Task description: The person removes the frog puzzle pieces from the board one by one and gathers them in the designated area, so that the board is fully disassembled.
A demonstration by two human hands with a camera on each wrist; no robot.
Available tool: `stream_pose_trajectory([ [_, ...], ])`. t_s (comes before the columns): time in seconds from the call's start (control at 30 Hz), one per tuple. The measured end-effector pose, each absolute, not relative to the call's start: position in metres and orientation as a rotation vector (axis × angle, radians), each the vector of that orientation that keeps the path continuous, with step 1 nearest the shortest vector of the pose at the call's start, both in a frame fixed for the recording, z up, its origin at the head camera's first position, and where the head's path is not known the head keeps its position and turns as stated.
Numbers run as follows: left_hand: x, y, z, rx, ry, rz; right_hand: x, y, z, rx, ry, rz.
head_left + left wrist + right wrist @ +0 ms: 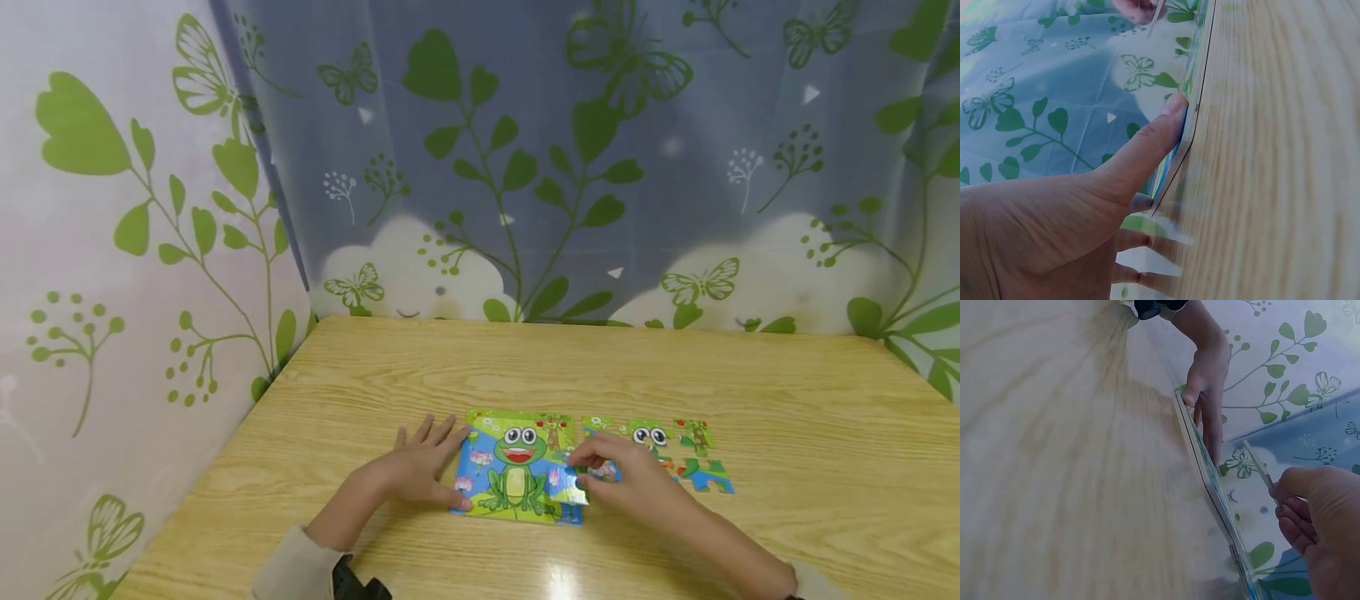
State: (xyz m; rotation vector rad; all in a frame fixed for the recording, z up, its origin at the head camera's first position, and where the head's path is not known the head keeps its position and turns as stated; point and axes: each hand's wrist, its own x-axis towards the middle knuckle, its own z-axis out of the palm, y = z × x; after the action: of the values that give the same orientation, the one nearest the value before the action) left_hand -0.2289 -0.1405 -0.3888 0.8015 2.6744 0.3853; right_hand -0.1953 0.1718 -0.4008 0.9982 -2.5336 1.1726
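Observation:
A frog jigsaw board [495,510] lies flat on the wooden table, showing a green frog with a red mouth. My left hand [420,468] is at its left side with fingers spread; in the left wrist view the thumb [1154,134] rests on the board's edge. Over the board's lower right, my right hand [633,479] pinches a shiny blue jigsaw piece [567,485] between thumb and fingers. The right wrist view has this piece [1259,467] tilted and held above the board [1200,456], apart from it.
Right of the board lie several loose jigsaw pieces, among them one with the frog's eyes [648,435], one with a tree [696,435] and a blue-green one [708,477]. Patterned curtains [480,167] hang behind the table [375,367] and at its left.

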Motion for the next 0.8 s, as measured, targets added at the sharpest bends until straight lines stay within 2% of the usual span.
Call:
stream_pose_trajectory([
  [0.4, -0.228, -0.139, -0.387, 0.793, 2.676, 0.379, -0.18, 0.211, -0.412, 1.121, -2.407, 1.137],
  [0.8, -0.229, -0.141, -0.389, 0.803, 2.68, 0.384, -0.182, 0.223, -0.427, 1.231, -2.454, 1.144],
])
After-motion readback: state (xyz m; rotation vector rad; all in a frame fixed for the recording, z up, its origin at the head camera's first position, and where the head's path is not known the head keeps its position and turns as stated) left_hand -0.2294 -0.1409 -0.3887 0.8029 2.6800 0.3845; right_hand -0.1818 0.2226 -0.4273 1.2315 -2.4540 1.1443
